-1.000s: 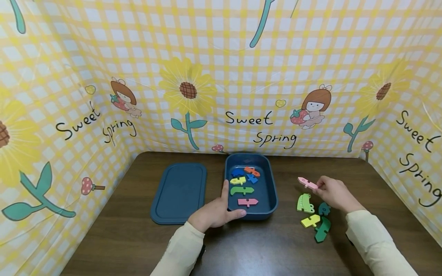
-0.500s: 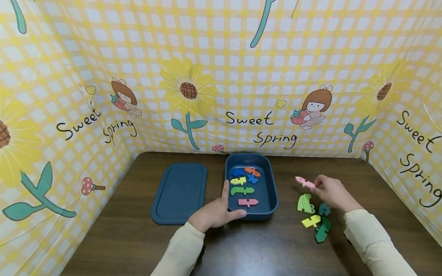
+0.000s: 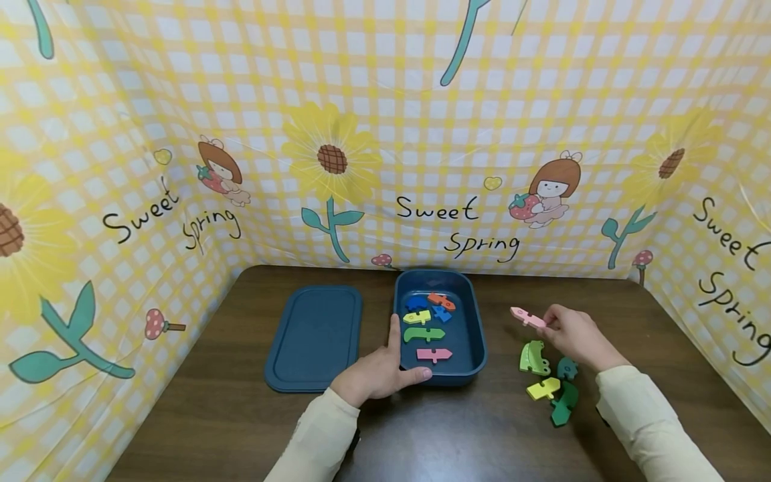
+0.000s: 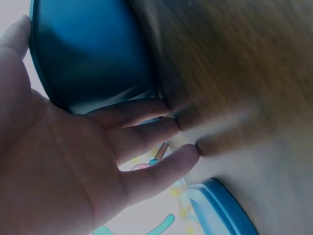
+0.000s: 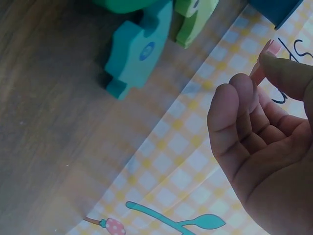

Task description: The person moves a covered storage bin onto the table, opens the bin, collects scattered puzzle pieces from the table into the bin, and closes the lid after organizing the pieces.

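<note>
R hand [image 3: 578, 335] pinches a pale-pink, pencil-shaped toy pc. w/ notch [image 3: 528, 317] between thumb and fingers; this pc. is to the right of the dark-blue, rectangular, plastic-looking box [image 3: 464, 335], not inside it. L hand [image 3: 379, 375] holds no pc.: its fingers are straight, spread along the box's left wall, w/ thumb at the near rim.

Approx. half is done, I judge: six pcs. lie in the box, incl. a green wavy pc. [image 3: 424, 334] and a darker-pink arrow-shaped pc. [image 3: 434, 355]. Outside, besides the pinched one, are four: light-green curved pc. [image 3: 533, 358], teal pc. [image 3: 567, 368], yellow arrow-shaped pc. [image 3: 543, 388], dark-green curved pc. [image 3: 564, 405]. The dark-blue flat lid [image 3: 313, 338] lies apart, left of the box, so closing is prob. not yet done.
</note>
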{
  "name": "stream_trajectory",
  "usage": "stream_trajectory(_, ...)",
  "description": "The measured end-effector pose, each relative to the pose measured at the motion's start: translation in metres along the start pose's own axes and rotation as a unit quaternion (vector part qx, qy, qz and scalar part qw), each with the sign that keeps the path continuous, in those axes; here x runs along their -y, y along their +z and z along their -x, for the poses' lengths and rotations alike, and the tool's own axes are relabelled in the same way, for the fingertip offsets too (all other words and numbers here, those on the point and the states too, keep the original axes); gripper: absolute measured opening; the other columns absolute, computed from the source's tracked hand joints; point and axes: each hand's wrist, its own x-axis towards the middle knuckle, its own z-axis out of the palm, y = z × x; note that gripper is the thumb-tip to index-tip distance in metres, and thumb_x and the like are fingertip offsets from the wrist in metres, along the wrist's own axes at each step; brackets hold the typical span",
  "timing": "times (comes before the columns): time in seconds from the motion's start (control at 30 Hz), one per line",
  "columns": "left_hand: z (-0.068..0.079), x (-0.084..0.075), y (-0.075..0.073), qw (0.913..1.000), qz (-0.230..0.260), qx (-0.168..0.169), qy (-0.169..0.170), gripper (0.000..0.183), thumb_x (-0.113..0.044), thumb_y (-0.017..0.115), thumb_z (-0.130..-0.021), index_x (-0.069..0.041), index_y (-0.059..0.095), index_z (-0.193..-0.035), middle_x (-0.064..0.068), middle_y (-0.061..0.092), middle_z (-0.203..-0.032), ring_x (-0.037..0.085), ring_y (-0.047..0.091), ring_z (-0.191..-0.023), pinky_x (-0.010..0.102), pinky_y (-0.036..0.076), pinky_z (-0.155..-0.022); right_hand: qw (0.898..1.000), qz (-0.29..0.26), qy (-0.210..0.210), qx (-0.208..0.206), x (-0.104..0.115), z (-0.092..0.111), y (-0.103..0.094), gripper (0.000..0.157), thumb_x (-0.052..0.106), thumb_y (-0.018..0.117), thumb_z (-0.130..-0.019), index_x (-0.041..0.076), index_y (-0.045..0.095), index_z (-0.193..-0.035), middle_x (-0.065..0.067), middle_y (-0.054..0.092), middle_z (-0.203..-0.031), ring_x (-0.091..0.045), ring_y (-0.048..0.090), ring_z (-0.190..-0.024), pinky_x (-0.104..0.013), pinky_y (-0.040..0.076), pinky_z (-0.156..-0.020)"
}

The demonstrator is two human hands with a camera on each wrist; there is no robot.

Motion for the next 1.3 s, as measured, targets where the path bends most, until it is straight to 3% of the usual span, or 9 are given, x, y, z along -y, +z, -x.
stream_trajectory(0.27,0.0,0.0,0.0,0.9999,-0.016,-0.006,-0.004,0.119,-0.067,0.061,-0.091,-0.01,-0.017,-0.16,0.029,0.047,-0.146,0.034,0.069,-0.097,0.046,0.055,-0.08,1.0,-0.004,-0.015,-0.001,0.009,-0.002,-0.003,0.009,0.006,0.065,-0.096,-0.001,0.06,-0.1,-0.006,0.064,-0.081,-0.018,0.054,-0.064,-0.035,0.046,-0.056)
stream_trajectory(0.97,0.0,0.001,0.0,1.0,0.0,-0.005,0.003,0.119,-0.064,0.063,-0.091,-0.009,-0.017,-0.159,0.029,0.051,-0.141,0.028,0.069,-0.088,0.044,0.056,-0.078,0.999,-0.015,-0.03,0.009,0.031,-0.011,0.002,0.01,0.006,0.064,-0.097,-0.002,0.06,-0.102,-0.009,0.065,-0.083,-0.017,0.055,-0.059,-0.034,0.048,-0.054)
stream_trajectory(1.3,0.001,0.0,0.0,0.9999,0.014,-0.001,0.002,0.118,-0.062,0.063,-0.092,-0.012,-0.02,-0.159,0.029,0.047,-0.146,0.031,0.068,-0.099,0.046,0.054,-0.087,0.999,0.011,-0.05,0.002,0.045,-0.016,0.005,0.01,0.007,0.068,-0.096,0.0,0.062,-0.1,-0.004,0.063,-0.081,-0.018,0.052,-0.065,-0.034,0.046,-0.059)
